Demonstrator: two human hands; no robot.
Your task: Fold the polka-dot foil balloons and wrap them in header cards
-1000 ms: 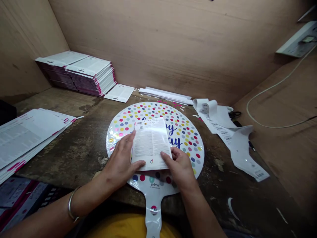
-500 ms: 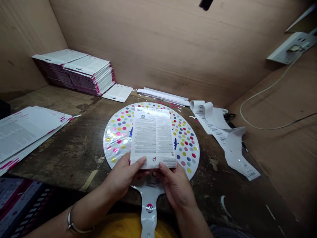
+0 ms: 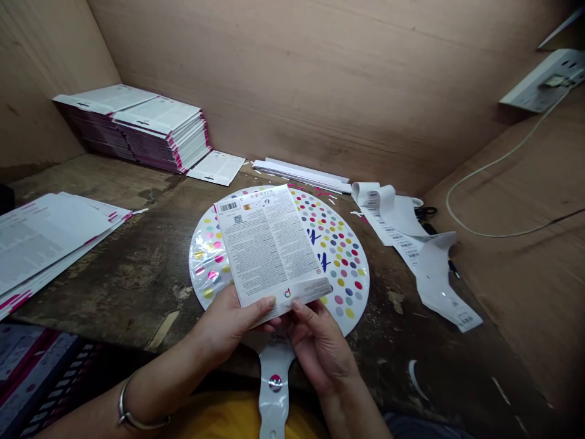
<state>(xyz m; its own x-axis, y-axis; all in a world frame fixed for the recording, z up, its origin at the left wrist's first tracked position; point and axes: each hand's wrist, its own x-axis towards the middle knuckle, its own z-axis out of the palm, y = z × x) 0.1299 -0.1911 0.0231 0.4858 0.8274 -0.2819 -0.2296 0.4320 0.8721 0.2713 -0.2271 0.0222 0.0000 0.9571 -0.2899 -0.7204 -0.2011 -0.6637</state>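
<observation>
A white printed packet point(image 3: 269, 244), with a barcode, a QR code and small text, is held tilted by its near edge. My left hand point(image 3: 233, 317) grips the lower left corner, thumb on top. Further right along that edge, my right hand point(image 3: 322, 341) pinches the packet between thumb and fingers. Beneath it lies a round foil balloon point(image 3: 345, 268) with coloured dots, partly covered by the packet. Its pale neck point(image 3: 274, 390) points toward me, over the table's front edge.
Stacked packets point(image 3: 155, 134) stand at the back left, with a single packet point(image 3: 217, 167) beside them. Flat printed sheets point(image 3: 50, 244) lie at left. Paper strips point(image 3: 301, 175) are at the back. A curling barcode label strip point(image 3: 406, 244) lies at right, below a socket point(image 3: 539, 85) and cable point(image 3: 484, 235).
Both hands have turned the packet anticlockwise, so its top now leans left and uncovers more of the balloon's right side. The balloon stays in place.
</observation>
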